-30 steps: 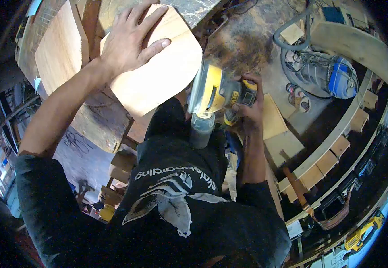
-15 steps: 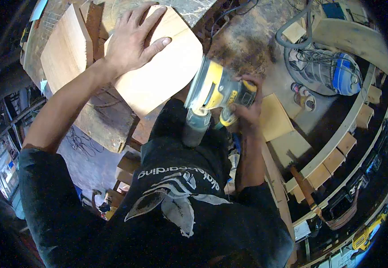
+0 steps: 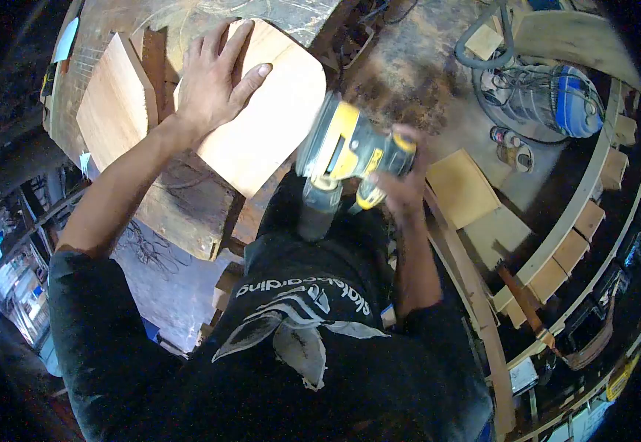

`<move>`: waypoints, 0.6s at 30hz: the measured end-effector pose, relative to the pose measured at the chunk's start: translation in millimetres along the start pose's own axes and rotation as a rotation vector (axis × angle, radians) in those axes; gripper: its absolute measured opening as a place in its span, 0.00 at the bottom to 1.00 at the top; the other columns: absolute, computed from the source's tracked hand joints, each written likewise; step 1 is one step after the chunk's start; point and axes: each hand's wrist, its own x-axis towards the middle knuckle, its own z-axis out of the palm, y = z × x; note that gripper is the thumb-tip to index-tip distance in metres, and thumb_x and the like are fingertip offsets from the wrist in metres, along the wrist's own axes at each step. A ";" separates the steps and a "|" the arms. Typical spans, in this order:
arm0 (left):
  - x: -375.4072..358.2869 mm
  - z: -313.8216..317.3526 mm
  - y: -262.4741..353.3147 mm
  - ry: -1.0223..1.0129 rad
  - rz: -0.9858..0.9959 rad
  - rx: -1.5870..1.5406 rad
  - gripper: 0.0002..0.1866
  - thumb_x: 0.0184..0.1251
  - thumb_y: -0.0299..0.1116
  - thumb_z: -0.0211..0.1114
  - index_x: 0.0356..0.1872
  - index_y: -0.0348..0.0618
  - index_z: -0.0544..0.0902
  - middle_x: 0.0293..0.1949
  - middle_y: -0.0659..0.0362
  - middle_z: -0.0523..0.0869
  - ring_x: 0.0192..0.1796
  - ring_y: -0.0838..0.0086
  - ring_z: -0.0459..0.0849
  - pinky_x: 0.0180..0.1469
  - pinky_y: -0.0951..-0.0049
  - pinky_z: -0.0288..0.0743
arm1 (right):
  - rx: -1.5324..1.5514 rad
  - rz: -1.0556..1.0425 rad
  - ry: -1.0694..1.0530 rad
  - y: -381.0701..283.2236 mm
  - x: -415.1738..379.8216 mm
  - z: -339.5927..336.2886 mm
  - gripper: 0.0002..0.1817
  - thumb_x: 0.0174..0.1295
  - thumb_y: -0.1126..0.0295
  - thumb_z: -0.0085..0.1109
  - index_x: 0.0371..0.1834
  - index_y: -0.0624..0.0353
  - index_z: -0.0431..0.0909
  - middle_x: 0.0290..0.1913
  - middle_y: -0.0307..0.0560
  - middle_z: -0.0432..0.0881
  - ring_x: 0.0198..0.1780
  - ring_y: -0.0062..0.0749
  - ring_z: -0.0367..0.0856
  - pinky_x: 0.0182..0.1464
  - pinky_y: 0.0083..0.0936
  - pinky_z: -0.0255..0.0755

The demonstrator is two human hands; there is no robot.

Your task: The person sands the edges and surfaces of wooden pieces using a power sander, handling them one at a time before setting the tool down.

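My left hand (image 3: 213, 85) lies with fingers spread on a pale wooden board (image 3: 276, 110), which has a rounded corner and overhangs the front of the workbench (image 3: 180, 210). Wrapped around a yellow-and-black orbital sander (image 3: 346, 151) is my right hand (image 3: 401, 177), slightly blurred. The sander is turned on its side, its pad right at the rounded edge of the board. A dust canister (image 3: 320, 199) hangs from it towards my body. Left of my left hand, a second wooden board (image 3: 117, 103) rests on the bench.
On the floor at the right stand a blue-and-grey vacuum (image 3: 571, 103) with a grey hose (image 3: 464, 55) and a pair of sandals (image 3: 512, 147). Flat wooden panels (image 3: 464, 188) lie nearer. A curved wooden frame with blocks (image 3: 571, 247) runs along the right, a brush (image 3: 523, 302) on it.
The sander in my right hand has moved left and slightly down along the board's rounded edge. My left hand stays on the board, and the whole view has shifted a little.
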 end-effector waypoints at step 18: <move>-4.3 -3.8 6.2 0.005 -0.112 0.032 0.38 0.77 0.62 0.58 0.77 0.46 0.71 0.72 0.38 0.70 0.68 0.37 0.71 0.72 0.40 0.65 | -0.066 0.048 0.214 11.7 -47.9 39.9 0.45 0.45 0.62 0.76 0.69 0.55 0.66 0.58 0.48 0.77 0.60 0.40 0.77 0.64 0.39 0.75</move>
